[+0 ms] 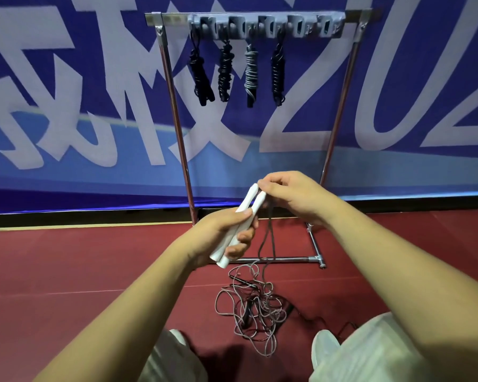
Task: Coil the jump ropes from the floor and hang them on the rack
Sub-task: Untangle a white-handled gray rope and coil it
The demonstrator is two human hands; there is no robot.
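the left hand (218,239) was curled round two white handles (250,199), held side by side. the right hand (290,197) pinched at their upper ends, where one dark cord (266,238) dropped to a rope tangle (257,310) on the red floor (94,271) directly below. four coiled ropes (251,73) hung on the rack (166,19) beyond.
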